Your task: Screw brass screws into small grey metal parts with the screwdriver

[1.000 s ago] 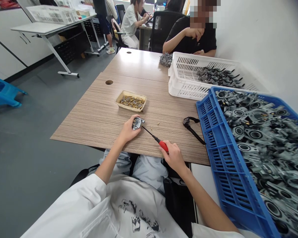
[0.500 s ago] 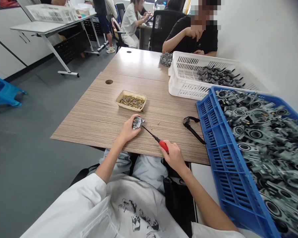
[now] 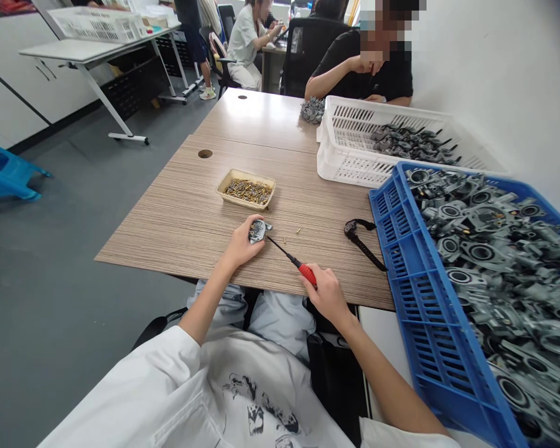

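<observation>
My left hand grips a small grey metal part just above the wood-grain table. In my right hand is a screwdriver with a red and black handle; its dark shaft points up and left, and its tip is at the lower right edge of the metal part. Whether the tip touches the part is too small to tell. Two small brass pieces lie right of the part. Beyond my left hand sits a cream tray filled with small brass and grey pieces.
A black watch lies beside a blue crate heaped with metal castings. Behind it stands a white crate holding dark parts. A grey pile is near a person in black across the table.
The person across the table has shifted slightly to the right. My hands, the metal part and the screwdriver look almost unchanged.
</observation>
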The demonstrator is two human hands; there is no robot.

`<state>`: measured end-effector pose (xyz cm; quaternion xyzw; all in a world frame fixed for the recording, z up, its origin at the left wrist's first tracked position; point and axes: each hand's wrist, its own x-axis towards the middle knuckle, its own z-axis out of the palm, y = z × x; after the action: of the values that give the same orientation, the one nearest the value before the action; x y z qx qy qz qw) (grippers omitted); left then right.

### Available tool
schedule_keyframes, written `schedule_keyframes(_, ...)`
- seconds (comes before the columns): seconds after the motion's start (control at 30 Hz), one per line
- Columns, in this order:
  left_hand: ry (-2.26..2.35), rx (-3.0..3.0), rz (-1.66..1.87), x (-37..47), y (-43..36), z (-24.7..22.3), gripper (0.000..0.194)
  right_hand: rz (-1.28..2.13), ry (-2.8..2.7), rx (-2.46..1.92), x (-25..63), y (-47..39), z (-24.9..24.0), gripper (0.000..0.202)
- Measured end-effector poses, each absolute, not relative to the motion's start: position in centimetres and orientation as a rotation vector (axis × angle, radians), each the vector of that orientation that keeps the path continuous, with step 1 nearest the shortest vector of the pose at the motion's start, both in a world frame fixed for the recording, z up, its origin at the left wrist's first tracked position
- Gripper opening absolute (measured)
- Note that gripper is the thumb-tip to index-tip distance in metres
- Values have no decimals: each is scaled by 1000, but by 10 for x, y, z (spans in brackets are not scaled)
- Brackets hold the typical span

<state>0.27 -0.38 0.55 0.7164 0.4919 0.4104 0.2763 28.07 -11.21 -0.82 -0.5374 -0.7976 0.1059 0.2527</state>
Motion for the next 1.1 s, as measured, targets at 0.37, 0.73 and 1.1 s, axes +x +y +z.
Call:
schedule_keyframes(0.37,1330,1922,1099,3,-4,5,58,301,-2163,-1479,282,-113,-10,22)
schedule_keyframes(0.73,1337,1921,1093,3,-4,5,58,313,-2163,-1473,281,-113,-8,21)
schedule_keyframes(1.1,1334,1918,1093,3,-4,5,58,294,-2169,-1466,280,-112,-7,21)
